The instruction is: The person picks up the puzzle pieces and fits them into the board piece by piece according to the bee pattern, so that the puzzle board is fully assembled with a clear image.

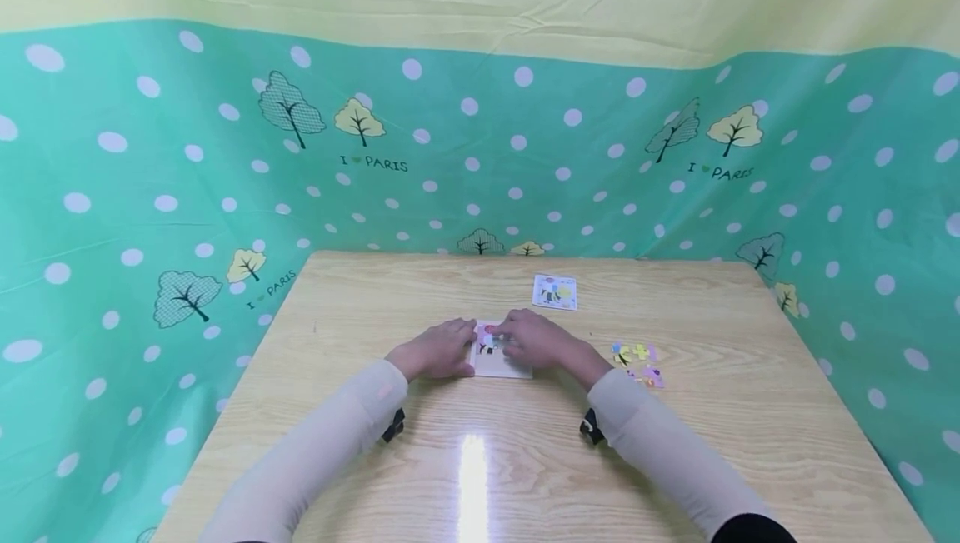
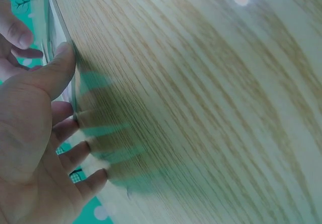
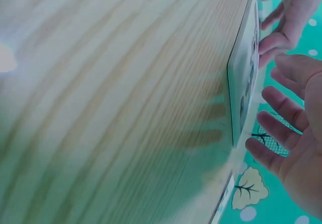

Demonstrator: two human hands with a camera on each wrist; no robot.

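Note:
A pale jigsaw tray (image 1: 512, 368) lies on the table in front of me, with several pink, white and black picture pieces (image 1: 486, 340) set in its upper left part. At the tray's left edge, my left hand (image 1: 444, 348) steadies it, the thumb touching the rim and the fingers spread on the tabletop. My right hand (image 1: 534, 338) is over the tray's right half, fingers loosely spread and fingertips close to the pieces. Whether those fingertips touch a piece is hidden. In the right wrist view, the tray (image 3: 245, 68) shows edge-on beside both hands.
To the right lies a group of loose puzzle pieces (image 1: 642, 353), yellow, purple and blue. A small picture card (image 1: 555, 292) is behind the tray. The wooden table (image 1: 390, 285) meets a green dotted curtain (image 1: 517, 193) at the back and sides.

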